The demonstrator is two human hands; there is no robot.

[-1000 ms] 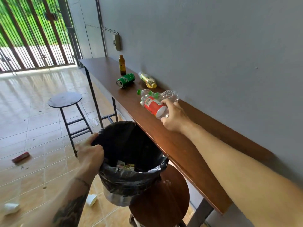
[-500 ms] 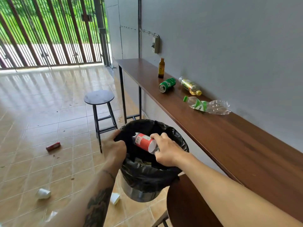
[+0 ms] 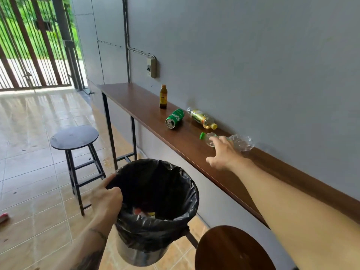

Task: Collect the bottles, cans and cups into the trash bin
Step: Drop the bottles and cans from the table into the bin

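The trash bin [image 3: 155, 209], lined with a black bag, is held up by its near rim in the left hand [image 3: 106, 201], whose fingers are closed over the edge; litter, something red among it, lies at its bottom. Just beyond, the right hand [image 3: 224, 154] is stretched over the wooden counter [image 3: 194, 152] with fingers spread wide and nothing held, its fingertips at or touching the neck of a crushed clear bottle [image 3: 239, 142] with a green cap, lying on its side against the wall. Farther along lie a green can [image 3: 175, 118] and a yellow-capped bottle [image 3: 201, 117], both on their sides and close together; a small brown bottle [image 3: 163, 96] stands upright past them. A black stool [image 3: 74, 137] stands on the tiled floor.

The crushed bottle is judged light and springy: a hurried pinch at the neck could send it rolling off the counter edge or nudge it toward the can.

Half a second ago the right hand was over the bin holding a red-labelled bottle; that bottle has been let go, and the hand has been moved back to the counter.
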